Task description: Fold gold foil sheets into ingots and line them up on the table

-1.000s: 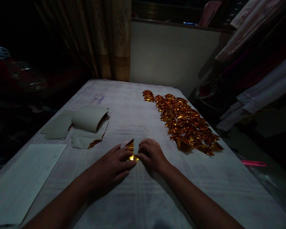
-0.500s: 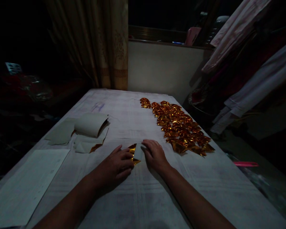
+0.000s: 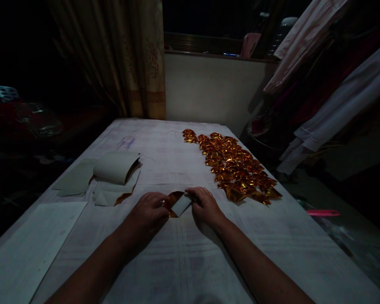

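Observation:
A small piece of gold foil paper point(image 3: 181, 205), partly folded with its pale back showing, is stretched between my two hands just above or on the table. My left hand point(image 3: 152, 207), with a ring on one finger, is closed on its left end. At the right end, the fingers of my right hand point(image 3: 206, 205) pinch its upper corner. To the right lies a cluster of folded gold foil pieces point(image 3: 237, 162). On the left sit a curled stack of foil-backed paper sheets point(image 3: 115, 166), pale side up, and flatter sheets point(image 3: 77, 177) beside it.
A large white sheet point(image 3: 34, 245) covers the table's near left. The table point(image 3: 164, 152) has a pale checked cloth. Behind it are a curtain point(image 3: 145, 63) and a wall point(image 3: 215, 88). Clothes point(image 3: 329, 101) hang at the right, above a pink handle point(image 3: 323, 213).
My left fingers, laid over the foil paper before, have closed on its left end. My right fingers now pinch its other end, and the paper has turned. The view shifted slightly.

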The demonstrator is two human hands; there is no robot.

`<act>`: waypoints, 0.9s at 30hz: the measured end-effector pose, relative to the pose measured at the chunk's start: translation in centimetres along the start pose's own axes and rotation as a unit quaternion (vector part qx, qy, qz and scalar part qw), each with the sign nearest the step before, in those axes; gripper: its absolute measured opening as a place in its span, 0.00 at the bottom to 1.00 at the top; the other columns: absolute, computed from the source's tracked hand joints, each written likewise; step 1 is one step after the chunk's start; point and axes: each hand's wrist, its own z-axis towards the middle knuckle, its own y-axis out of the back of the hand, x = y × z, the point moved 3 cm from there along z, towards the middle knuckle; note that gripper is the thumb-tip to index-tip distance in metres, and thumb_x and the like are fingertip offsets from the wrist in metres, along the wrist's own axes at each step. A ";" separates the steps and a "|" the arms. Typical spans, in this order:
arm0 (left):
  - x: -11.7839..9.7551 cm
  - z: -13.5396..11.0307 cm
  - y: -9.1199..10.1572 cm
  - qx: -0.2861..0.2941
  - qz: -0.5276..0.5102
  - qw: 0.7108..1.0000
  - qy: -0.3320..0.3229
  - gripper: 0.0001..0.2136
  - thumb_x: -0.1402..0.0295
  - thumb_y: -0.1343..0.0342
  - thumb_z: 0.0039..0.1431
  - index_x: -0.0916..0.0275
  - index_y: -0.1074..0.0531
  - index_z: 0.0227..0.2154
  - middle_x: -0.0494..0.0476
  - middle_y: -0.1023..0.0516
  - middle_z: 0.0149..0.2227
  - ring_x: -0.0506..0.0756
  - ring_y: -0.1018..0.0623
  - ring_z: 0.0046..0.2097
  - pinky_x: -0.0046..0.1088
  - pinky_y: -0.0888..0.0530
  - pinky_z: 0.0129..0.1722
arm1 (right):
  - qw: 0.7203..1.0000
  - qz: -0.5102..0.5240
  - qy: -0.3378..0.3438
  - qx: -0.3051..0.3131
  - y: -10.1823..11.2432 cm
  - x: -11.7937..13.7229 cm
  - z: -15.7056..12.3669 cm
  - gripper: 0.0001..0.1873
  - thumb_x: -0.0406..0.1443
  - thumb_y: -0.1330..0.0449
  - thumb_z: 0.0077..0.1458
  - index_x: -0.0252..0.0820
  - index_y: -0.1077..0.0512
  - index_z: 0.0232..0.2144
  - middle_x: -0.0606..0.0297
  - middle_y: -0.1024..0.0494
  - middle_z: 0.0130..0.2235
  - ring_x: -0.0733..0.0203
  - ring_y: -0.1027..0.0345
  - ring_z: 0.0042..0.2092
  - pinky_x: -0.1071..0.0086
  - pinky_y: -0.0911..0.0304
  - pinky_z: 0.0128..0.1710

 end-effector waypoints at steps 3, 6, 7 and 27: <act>0.5 -0.2 0.0 -0.004 0.017 1.000 0.019 0.08 0.72 0.46 0.65 0.56 0.21 0.38 0.58 0.22 0.46 0.57 0.23 0.46 0.38 0.27 0.47 | 0.999 -0.004 0.052 -0.001 0.2 0.6 -0.3 0.21 0.24 0.41 0.51 0.47 0.25 0.45 0.62 0.21 0.41 0.54 0.30 0.45 0.61 0.38 0.45; 0.6 -0.2 -0.2 0.027 0.004 0.999 0.035 0.09 0.73 0.47 0.65 0.57 0.21 0.40 0.57 0.20 0.45 0.56 0.22 0.44 0.34 0.27 0.44 | 0.991 -0.046 0.124 -0.007 0.3 1.8 -0.6 0.07 0.30 0.36 0.57 0.47 0.22 0.38 0.63 0.22 0.37 0.56 0.31 0.42 0.63 0.41 0.42; 0.5 -0.1 -0.2 0.030 -0.002 0.999 0.041 0.10 0.74 0.47 0.65 0.57 0.21 0.40 0.57 0.20 0.46 0.56 0.21 0.44 0.34 0.27 0.44 | 0.987 -0.062 0.145 -0.008 0.4 2.2 -0.7 0.05 0.32 0.35 0.57 0.47 0.22 0.36 0.63 0.22 0.37 0.57 0.32 0.41 0.63 0.42 0.41; 0.7 0.4 -0.5 0.034 -0.006 0.999 0.032 0.10 0.77 0.50 0.65 0.60 0.25 0.40 0.57 0.20 0.42 0.56 0.24 0.43 0.34 0.26 0.44 | 0.988 -0.107 0.113 0.011 0.4 0.6 0.2 0.05 0.34 0.38 0.62 0.48 0.21 0.37 0.61 0.19 0.40 0.55 0.29 0.43 0.63 0.40 0.41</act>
